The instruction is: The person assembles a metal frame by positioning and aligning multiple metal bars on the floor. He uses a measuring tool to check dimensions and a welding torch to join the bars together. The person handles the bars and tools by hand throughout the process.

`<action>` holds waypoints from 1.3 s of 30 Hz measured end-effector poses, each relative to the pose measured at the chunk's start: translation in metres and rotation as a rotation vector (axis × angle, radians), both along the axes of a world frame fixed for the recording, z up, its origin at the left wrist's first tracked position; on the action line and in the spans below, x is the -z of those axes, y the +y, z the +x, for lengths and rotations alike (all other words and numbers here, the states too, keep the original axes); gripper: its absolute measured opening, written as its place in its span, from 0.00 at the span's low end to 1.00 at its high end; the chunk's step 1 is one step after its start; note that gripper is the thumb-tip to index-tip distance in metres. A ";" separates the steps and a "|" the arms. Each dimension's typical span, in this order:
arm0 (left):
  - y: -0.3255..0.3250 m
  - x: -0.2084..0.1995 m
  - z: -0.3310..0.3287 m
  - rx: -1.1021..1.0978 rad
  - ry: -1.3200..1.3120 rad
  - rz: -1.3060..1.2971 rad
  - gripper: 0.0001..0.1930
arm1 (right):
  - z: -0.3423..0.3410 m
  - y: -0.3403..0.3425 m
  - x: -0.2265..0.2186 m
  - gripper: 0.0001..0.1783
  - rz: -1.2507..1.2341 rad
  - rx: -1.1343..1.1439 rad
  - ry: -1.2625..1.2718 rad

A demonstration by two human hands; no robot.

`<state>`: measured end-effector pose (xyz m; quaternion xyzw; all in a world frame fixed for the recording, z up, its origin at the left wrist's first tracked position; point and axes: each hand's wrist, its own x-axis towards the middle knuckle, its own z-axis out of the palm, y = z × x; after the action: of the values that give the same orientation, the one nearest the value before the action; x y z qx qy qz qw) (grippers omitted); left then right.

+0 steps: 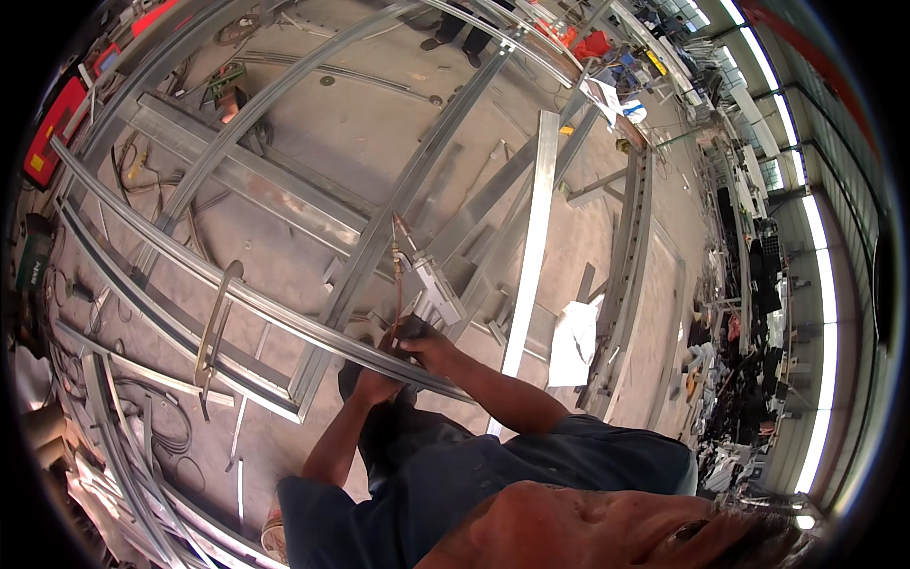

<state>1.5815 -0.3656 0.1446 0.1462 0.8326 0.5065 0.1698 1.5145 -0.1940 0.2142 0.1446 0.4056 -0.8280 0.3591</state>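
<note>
My right hand [423, 343] is closed just past the curved metal rail [332, 339], its fingers bent round the lower end of a thin copper-coloured rod [397, 280]. The rod stands up from the fist, its far end near a pointed brass-coloured tip [403, 228]. Beside the rod lies a pale grey metal piece with slots [436, 292]; whether they are joined I cannot make out. My left hand [377, 386] is low against the near side of the rail, close to the right one, its fingers mostly hidden.
The large metal frame [417, 180] spreads ahead with crossing bars. A long pale flat bar [533, 242] leans to the right, beside a white sheet [573, 343]. A C-shaped clamp [216, 322] grips the rail at left. Cables [169, 417] and offcuts lie on the floor. Another person's legs [462, 33] stand at the far side.
</note>
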 end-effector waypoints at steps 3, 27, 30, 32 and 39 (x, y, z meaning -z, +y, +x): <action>0.017 -0.004 -0.007 -0.100 0.148 0.034 0.28 | -0.003 0.006 -0.011 0.30 0.007 -0.042 0.049; -0.028 -0.013 0.099 -0.457 -0.069 -0.457 0.32 | 0.156 0.136 -0.069 0.32 1.603 -0.596 0.926; -0.045 -0.020 0.119 -0.395 -0.124 -0.539 0.31 | 0.165 0.138 -0.065 0.31 1.663 -0.504 0.940; -0.059 -0.029 0.131 -0.346 -0.166 -0.591 0.30 | 0.169 0.140 -0.058 0.31 1.682 -0.456 0.957; -0.133 -0.049 0.192 -0.198 -0.232 -0.675 0.29 | 0.179 0.126 -0.059 0.32 1.794 -0.384 0.871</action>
<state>1.7730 -0.4986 0.1940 -0.0578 0.9381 0.2304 0.2521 1.6933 -0.0680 0.2730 -0.0210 0.9895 -0.1269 0.0660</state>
